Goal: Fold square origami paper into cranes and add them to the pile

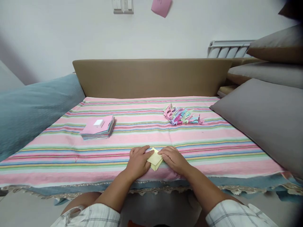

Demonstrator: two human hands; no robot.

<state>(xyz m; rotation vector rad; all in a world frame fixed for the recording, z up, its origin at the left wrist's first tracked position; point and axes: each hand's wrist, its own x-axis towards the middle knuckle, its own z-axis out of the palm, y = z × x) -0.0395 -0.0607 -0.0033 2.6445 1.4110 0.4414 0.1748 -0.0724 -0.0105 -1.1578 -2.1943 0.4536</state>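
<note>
A small yellow folded origami paper [154, 159] lies on the striped cloth near the front edge, its layers making a diamond shape with a flap below. From the left, my left hand [139, 161] grips its side, the thumb on top of the paper and the other fingers curled. My right hand [173, 159] pinches the opposite upper corner, fingertips pressed on the paper. What the undersides of the fingers do is hidden.
A stack of coloured paper squares [97, 127] with a small white box [98, 123] on top sits to the left. Folded paper cranes [181, 115] cluster at the back right. Grey cushions [265, 116] flank the right side; a blue cushion [40, 104] flanks the left.
</note>
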